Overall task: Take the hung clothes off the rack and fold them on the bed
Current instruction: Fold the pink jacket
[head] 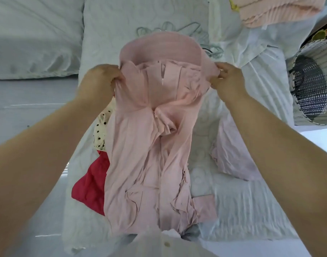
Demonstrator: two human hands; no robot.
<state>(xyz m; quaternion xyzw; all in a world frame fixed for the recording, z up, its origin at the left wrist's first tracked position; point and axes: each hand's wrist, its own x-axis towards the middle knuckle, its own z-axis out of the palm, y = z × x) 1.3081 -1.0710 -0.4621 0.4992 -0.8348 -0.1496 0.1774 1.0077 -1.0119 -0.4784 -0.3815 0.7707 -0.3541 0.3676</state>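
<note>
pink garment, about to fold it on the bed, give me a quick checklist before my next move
1. Grip: left hand and right hand each pinch a top corner of the pink garment: ok.
2. Hanger out: none shows in it; hangers lie on the bed beyond: ok.
3. Fabric smooth: bunched and creased down the middle: not ok.
4. Bed beneath free: red garment and polka-dot garment lie under its left edge: not ok.
5. Lower hem straight: hidden at the frame bottom: cannot tell.
</note>
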